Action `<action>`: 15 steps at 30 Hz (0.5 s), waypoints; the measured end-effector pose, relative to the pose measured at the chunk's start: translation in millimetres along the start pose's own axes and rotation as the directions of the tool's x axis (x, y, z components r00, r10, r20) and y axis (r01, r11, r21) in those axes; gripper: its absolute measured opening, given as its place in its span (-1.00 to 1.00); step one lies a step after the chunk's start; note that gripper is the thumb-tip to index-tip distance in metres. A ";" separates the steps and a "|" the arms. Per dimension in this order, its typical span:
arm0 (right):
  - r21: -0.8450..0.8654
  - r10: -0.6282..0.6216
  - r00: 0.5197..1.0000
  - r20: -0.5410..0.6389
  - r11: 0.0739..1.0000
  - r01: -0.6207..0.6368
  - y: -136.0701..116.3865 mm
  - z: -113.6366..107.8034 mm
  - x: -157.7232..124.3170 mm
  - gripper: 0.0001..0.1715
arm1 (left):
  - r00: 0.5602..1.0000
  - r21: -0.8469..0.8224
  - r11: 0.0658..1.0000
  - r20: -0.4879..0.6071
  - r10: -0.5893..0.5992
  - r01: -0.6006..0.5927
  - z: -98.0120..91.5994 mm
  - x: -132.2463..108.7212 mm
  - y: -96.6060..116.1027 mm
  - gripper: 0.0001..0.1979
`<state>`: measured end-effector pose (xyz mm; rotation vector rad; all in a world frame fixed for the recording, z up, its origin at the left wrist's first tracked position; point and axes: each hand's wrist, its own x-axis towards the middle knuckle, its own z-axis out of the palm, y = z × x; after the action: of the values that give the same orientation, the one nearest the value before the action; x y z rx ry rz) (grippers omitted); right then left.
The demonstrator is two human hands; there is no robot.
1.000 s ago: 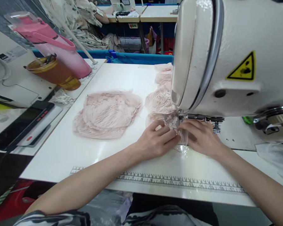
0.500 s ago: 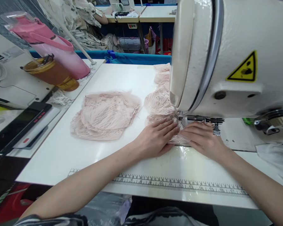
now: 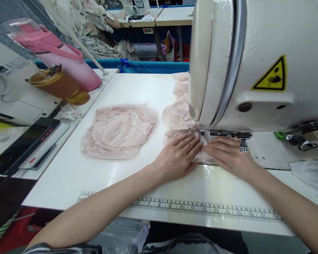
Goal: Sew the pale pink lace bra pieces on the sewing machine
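Note:
Pale pink lace fabric (image 3: 178, 114) lies bunched under the needle end of a sewing machine (image 3: 265, 109), partly hidden behind the machine head. My left hand (image 3: 178, 153) rests flat on the lace just left of the presser foot (image 3: 205, 133), fingers stretched forward. On the other side, my right hand (image 3: 228, 155) has its fingers together at the lace's near right edge, apparently pinching it; the fingertips are partly hidden. A separate pile of pink lace pieces (image 3: 120, 130) lies on the white table to the left, untouched.
A printed ruler (image 3: 201, 210) runs along the table's front edge. At the left stand a pink bottle (image 3: 66, 60), an amber cup (image 3: 58, 84) and a black control panel (image 3: 23, 144). Clear plastic (image 3: 311, 176) lies at right. Another person's arm (image 3: 112, 22) shows at the back.
The view has shifted slightly. Both hands stay almost in place on the lace by the presser foot, and the pile on the left lies as before.

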<state>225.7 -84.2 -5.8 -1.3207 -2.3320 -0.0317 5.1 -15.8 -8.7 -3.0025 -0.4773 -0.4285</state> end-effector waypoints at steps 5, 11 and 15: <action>-0.046 -0.034 0.999 -0.029 0.998 0.033 2.3 -1.1 1.1 -0.77 | 1.000 0.008 1.000 -0.012 -0.009 0.009 -0.2 1.4 1.8 -0.55; -0.176 -0.063 0.993 -0.095 0.983 0.046 3.4 -0.1 2.0 -0.80 | 0.999 0.027 0.999 -0.027 -0.020 0.021 -0.6 3.6 1.7 -0.56; -0.187 -0.084 0.991 -0.102 0.980 0.064 5.5 3.2 1.4 -0.79 | 1.000 0.043 0.999 -0.021 -0.019 0.020 0.8 4.3 0.1 -0.58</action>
<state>228.4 -79.3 -9.2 -1.2814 -2.3280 -0.3413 9.2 -14.6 -8.3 -2.9509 -0.5081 -0.4445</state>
